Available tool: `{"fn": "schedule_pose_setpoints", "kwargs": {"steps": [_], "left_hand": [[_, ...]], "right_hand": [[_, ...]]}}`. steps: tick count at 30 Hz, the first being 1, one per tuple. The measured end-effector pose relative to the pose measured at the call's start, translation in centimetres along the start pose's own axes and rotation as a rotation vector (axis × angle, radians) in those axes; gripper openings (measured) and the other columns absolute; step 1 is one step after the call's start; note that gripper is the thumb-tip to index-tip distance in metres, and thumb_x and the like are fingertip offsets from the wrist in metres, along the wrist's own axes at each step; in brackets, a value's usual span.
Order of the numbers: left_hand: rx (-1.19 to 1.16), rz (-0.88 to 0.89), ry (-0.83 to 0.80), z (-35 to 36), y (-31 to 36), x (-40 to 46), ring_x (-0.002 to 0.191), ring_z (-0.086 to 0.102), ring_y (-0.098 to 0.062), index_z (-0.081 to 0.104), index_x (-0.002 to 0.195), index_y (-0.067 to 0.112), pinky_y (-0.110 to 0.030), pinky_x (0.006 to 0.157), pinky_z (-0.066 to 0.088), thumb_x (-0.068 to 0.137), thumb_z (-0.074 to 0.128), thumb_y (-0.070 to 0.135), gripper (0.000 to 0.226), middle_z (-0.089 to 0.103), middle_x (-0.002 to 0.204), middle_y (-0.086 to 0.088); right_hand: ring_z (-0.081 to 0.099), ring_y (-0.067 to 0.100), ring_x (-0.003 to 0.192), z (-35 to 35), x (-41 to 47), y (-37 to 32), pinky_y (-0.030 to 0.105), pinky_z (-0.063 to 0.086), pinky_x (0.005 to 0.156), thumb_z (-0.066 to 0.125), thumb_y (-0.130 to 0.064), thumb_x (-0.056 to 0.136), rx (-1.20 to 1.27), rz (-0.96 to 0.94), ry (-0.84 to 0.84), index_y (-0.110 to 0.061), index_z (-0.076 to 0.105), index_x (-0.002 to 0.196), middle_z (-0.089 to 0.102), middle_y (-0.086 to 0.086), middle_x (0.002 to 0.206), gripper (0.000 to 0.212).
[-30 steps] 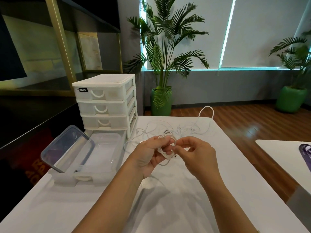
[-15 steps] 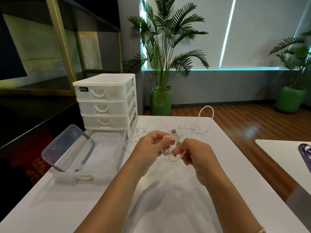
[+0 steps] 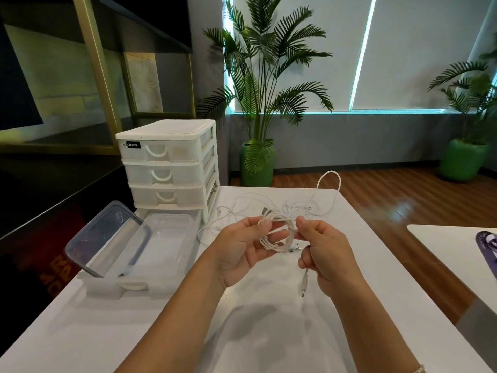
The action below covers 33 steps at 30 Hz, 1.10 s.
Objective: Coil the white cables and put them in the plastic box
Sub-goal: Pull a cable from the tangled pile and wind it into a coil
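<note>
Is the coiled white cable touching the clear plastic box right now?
Apart. The head view shows the coiled cable held up between the left hand and right hand, with bare table separating it from the plastic box.

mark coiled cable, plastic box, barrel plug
coiled cable point(image 3: 278, 236): head view, on the bundled loops between both hands.
plastic box point(image 3: 164, 238): head view, on its clear bottom.
barrel plug point(image 3: 304, 283): head view, on the plug's white body.

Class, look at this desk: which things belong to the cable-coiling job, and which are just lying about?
Belong to the job:
coiled white cable, held by left hand and right hand
loose white cables
clear plastic box
box lid

Just lying about:
drawer unit
potted palm
</note>
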<state>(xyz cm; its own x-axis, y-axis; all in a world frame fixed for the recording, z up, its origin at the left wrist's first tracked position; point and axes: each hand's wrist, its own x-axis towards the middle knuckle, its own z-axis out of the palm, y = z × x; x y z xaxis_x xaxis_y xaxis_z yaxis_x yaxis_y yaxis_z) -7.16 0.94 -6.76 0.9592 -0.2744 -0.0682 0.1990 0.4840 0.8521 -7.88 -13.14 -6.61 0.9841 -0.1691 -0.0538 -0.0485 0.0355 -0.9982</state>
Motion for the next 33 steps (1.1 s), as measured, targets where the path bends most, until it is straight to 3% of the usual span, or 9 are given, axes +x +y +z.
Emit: {"fn": "schedule_pose_setpoints", "kwargs": {"steps": [3, 8, 14, 17, 20, 24, 29, 33], "left_hand": [[0.006, -0.014, -0.004, 0.0, -0.1, -0.1, 0.073, 0.072, -0.021, 0.059, 0.099, 0.004, -0.034, 0.073, 0.058, 0.080, 0.057, -0.009, 0.023, 0.074, 0.086, -0.010], [0.129, -0.015, -0.028, -0.4, -0.4, 0.1, 0.087, 0.069, -0.024, 0.057, 0.114, 0.016, -0.029, 0.074, 0.059, 0.076, 0.061, -0.015, 0.050, 0.074, 0.093, -0.006], [0.446, 0.076, 0.076, -0.3, -0.7, 0.0, 0.078, 0.064, -0.018, 0.062, 0.086, 0.016, -0.026, 0.070, 0.056, 0.070, 0.067, -0.018, 0.037, 0.069, 0.084, -0.004], [0.622, 0.175, 0.120, 0.0, -1.0, -0.1, 0.069, 0.060, -0.014, 0.057, 0.077, 0.017, -0.022, 0.060, 0.050, 0.068, 0.076, -0.007, 0.032, 0.066, 0.077, -0.002], [0.846, 0.292, 0.163, 0.6, -1.3, -0.3, 0.069, 0.059, -0.008, 0.057, 0.079, 0.028, -0.019, 0.063, 0.052, 0.067, 0.082, 0.014, 0.032, 0.064, 0.075, 0.006], [0.961, 0.398, 0.143, 1.1, -1.3, -0.6, 0.077, 0.061, -0.006, 0.062, 0.083, 0.040, -0.015, 0.068, 0.051, 0.069, 0.081, 0.019, 0.031, 0.062, 0.078, 0.015], [0.930, 0.457, 0.208, 1.1, -1.3, -0.5, 0.077, 0.066, -0.012, 0.066, 0.076, 0.037, -0.030, 0.075, 0.059, 0.073, 0.077, 0.016, 0.025, 0.064, 0.084, 0.013], [0.968, 0.494, 0.386, 0.7, -0.9, -0.3, 0.074, 0.068, -0.014, 0.067, 0.081, 0.029, -0.031, 0.069, 0.059, 0.076, 0.075, 0.023, 0.011, 0.065, 0.085, 0.008]], "right_hand": [[0.045, 0.015, 0.043, -0.1, 0.1, -0.1, 0.026, 0.046, 0.048, 0.054, -0.034, 0.089, 0.002, 0.024, 0.005, -0.009, 0.063, 0.096, 0.069, 0.009, 0.095, 0.028], [0.045, 0.009, 0.032, -0.4, 0.1, 0.1, 0.026, 0.048, 0.047, 0.056, -0.030, 0.090, 0.109, 0.051, -0.056, -0.007, 0.063, 0.094, 0.068, 0.012, 0.082, 0.025], [0.041, 0.006, 0.031, -0.3, 0.2, 0.4, 0.021, 0.041, 0.036, 0.062, -0.023, 0.087, 0.053, 0.031, -0.067, -0.006, 0.064, 0.092, 0.065, 0.009, 0.073, 0.018], [0.043, 0.008, 0.035, -0.2, 0.2, 0.6, 0.022, 0.036, 0.034, 0.065, -0.019, 0.085, 0.011, 0.025, -0.077, -0.008, 0.065, 0.089, 0.064, 0.009, 0.070, 0.011], [0.044, 0.014, 0.042, -0.2, 0.4, 0.7, 0.020, 0.033, 0.034, 0.066, -0.015, 0.084, 0.017, 0.045, -0.083, -0.007, 0.064, 0.092, 0.063, 0.009, 0.066, 0.012], [0.046, 0.016, 0.045, -0.3, 0.2, 0.5, 0.019, 0.032, 0.033, 0.066, -0.014, 0.083, 0.049, 0.085, -0.107, -0.010, 0.060, 0.096, 0.063, 0.010, 0.066, 0.015], [0.047, 0.009, 0.042, -0.4, 0.1, 0.2, 0.023, 0.039, 0.042, 0.060, -0.021, 0.089, 0.010, 0.032, -0.066, -0.013, 0.059, 0.100, 0.062, 0.007, 0.073, 0.014], [0.060, 0.013, 0.071, -0.3, -0.2, 0.0, 0.021, 0.047, 0.061, 0.065, -0.029, 0.084, -0.090, -0.068, -0.164, -0.018, 0.060, 0.101, 0.067, 0.002, 0.092, 0.021]]}}
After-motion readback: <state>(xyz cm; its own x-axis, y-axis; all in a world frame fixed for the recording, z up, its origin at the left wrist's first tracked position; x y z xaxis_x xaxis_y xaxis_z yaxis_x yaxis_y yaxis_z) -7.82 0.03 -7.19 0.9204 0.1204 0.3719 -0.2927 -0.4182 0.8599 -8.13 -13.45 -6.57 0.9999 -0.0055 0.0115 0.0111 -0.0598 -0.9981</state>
